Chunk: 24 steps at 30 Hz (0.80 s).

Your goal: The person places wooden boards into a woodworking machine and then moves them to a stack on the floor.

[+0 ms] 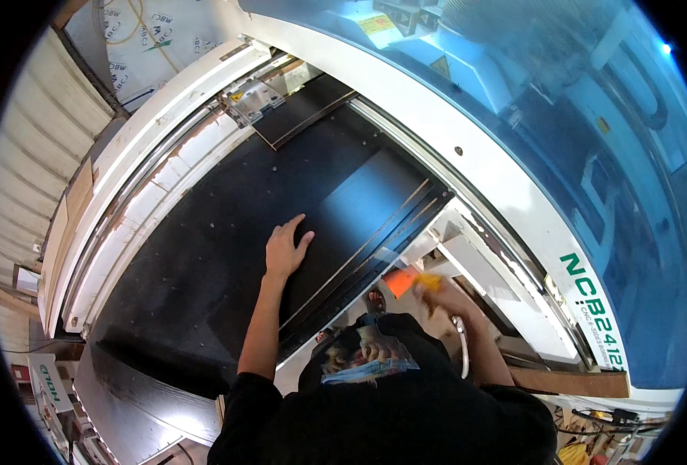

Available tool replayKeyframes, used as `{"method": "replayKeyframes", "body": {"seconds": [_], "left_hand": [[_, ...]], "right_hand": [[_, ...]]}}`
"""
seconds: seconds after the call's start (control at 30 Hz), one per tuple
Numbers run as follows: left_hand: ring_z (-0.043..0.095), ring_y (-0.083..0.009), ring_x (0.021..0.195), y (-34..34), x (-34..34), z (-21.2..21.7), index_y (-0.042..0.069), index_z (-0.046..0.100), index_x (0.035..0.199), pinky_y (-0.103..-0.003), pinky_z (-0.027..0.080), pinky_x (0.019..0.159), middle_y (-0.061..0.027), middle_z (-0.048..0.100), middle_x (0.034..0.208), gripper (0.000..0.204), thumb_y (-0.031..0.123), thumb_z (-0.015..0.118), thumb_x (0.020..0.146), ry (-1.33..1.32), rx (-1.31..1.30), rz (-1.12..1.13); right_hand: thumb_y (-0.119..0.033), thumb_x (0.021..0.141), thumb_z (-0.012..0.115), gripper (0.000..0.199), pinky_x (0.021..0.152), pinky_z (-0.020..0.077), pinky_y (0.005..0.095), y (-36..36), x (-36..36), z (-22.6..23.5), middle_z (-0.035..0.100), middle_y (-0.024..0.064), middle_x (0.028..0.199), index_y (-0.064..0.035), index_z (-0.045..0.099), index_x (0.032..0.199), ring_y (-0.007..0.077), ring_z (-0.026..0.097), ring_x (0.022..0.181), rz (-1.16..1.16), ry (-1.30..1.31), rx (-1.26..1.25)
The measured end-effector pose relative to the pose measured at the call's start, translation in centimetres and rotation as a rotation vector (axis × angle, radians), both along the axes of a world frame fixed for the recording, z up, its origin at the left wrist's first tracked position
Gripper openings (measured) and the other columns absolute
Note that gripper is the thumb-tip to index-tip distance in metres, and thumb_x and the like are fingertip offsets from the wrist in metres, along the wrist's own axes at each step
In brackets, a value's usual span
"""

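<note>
A dark panel with a pale brown edge lies on the black machine bed. My left hand rests on the dark surface, its fingers stretched and the thumb apart, holding nothing. Off the bed's near right edge, my right hand is smeared by motion. Its fingers are round a yellow and orange tool with a flat orange part; its exact kind is unclear. By the right wrist is a white curved band or tube, and I cannot tell which.
Another dark panel with a brown edge lies at the far end beside a metal clamp. White rails flank the bed. A blue see-through cover stands at right, and a curved dark table at near left.
</note>
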<state>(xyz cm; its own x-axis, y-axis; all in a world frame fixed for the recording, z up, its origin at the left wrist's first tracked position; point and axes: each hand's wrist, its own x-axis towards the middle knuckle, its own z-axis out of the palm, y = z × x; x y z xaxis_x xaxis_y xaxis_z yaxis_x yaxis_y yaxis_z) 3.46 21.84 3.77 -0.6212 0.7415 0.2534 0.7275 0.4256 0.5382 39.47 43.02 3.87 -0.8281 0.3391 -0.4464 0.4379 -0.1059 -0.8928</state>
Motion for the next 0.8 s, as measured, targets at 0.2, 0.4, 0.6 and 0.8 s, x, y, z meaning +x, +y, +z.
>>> {"method": "replayKeyframes", "body": {"seconds": [0.2,0.4,0.6,0.8], "left_hand": [[0.063,-0.0347,0.104,0.2,0.2,0.4,0.009,0.06,0.137,-0.044,0.051,0.093,-0.016,0.069,0.117,0.054,0.04,0.069,0.094,0.0,-0.029,-0.011],[0.063,-0.0339,0.105,0.2,0.9,0.2,0.01,0.06,0.138,-0.044,0.051,0.094,-0.0152,0.069,0.117,0.054,0.04,0.069,0.094,0.017,0.022,-0.044],[0.063,-0.0333,0.105,0.4,1.4,0.1,0.01,0.06,0.137,-0.044,0.051,0.094,-0.014,0.07,0.117,0.053,0.039,0.069,0.094,0.031,-0.002,-0.045],[0.063,-0.0334,0.107,0.4,1.3,0.1,0.012,0.06,0.137,-0.044,0.05,0.096,-0.0138,0.069,0.118,0.051,0.038,0.068,0.094,0.009,0.013,-0.044]], "right_hand": [[-0.041,0.099,0.067,0.035,0.048,0.045,0.0253,5.0,5.4,-2.2,0.057,-0.0005,0.066,-0.0065,0.061,0.098,0.0104,0.057,0.055,-0.543,0.068,0.139],[-0.043,0.097,0.07,0.039,0.054,0.0496,0.0253,1.3,2.9,2.4,0.062,0.0014,0.071,-0.0049,0.064,0.1,0.0111,0.06,0.058,0.056,-0.086,-0.002],[-0.051,0.094,0.071,0.046,0.057,0.0504,0.0253,-1.1,1.1,0.5,0.062,-0.0002,0.073,-0.0055,0.066,0.102,0.011,0.061,0.063,0.405,-0.171,-0.101],[-0.036,0.1,0.068,0.035,0.054,0.0467,0.0282,3.2,1.4,0.8,0.058,0.0007,0.069,-0.0037,0.062,0.09,0.0111,0.056,0.059,-0.363,0.117,0.154]]}}
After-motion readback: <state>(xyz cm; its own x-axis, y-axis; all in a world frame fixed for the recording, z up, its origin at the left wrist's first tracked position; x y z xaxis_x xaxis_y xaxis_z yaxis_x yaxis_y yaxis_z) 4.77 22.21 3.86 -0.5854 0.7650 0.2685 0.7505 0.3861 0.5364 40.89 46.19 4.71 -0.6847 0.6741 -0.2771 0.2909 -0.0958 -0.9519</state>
